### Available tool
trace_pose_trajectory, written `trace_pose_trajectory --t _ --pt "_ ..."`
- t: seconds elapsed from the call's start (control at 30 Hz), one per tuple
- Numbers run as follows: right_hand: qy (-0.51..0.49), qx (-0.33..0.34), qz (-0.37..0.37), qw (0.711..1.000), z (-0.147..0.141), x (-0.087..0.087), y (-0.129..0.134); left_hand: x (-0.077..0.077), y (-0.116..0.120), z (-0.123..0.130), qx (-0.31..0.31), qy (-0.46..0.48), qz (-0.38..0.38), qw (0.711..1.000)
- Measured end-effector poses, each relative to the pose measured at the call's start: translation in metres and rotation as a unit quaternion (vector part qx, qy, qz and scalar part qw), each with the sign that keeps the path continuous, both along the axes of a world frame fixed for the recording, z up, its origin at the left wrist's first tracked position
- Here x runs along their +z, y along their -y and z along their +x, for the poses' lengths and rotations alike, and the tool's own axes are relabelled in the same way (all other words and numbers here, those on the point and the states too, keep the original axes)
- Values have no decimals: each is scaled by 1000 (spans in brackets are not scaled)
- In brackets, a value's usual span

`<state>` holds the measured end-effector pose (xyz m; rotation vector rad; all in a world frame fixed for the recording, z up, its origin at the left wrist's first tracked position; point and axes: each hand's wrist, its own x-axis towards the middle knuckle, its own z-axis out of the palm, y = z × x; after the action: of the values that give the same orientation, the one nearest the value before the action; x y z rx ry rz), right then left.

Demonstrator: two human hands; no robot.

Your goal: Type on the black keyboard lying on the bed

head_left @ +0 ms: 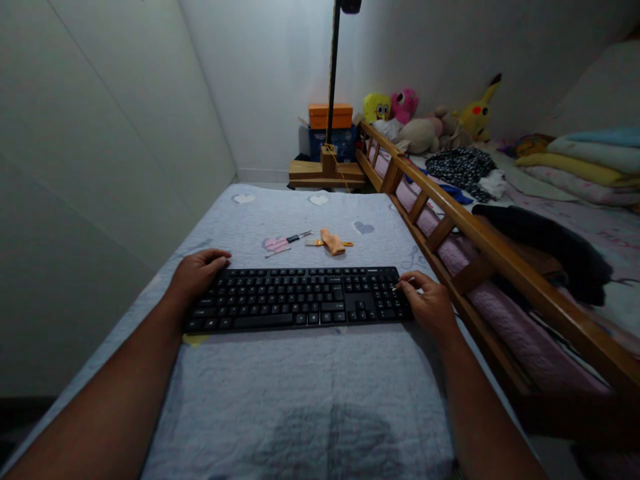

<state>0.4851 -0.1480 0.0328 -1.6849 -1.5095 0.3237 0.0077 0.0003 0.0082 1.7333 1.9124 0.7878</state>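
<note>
Two bare hands bracket a black keyboard (280,299) in the head view, which lies crosswise on the quilted cover (310,373), between its left and right edges. The left hand (200,270) rests at the keyboard's back left corner, probably to steady it; whether it truly grips, I cannot tell. The right hand (430,303) pinches a thin white stick (397,288) over the number pad — pen-fashion, likely for fine control. Toward the cover's far edge lie a dark-handled tool (300,236), a slim rod (278,253) and a brush (314,243) crossed by an orange cloth (331,241), seemingly parked within reach. A wooden rail (480,230) follows the right edge, limiting sideways movement there — the near side offers more room.
</note>
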Motion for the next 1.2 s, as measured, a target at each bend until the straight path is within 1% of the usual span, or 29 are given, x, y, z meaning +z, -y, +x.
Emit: trace_pose_trajectory --t 0.33,0.77,0.97,1.2 --pt "-3 15 -7 1000 -2 0 1 5 4 3 4 -7 3 1000" --pt "-3 31 -6 999 -4 -2 0 -3 -2 -3 0 -6 13 1000" --pt "8 40 -19 999 -4 2 2 -2 -2 -1 -2 5 20 1000" --pt "13 50 -12 999 -6 6 3 0 0 2 7 5 12 1000"
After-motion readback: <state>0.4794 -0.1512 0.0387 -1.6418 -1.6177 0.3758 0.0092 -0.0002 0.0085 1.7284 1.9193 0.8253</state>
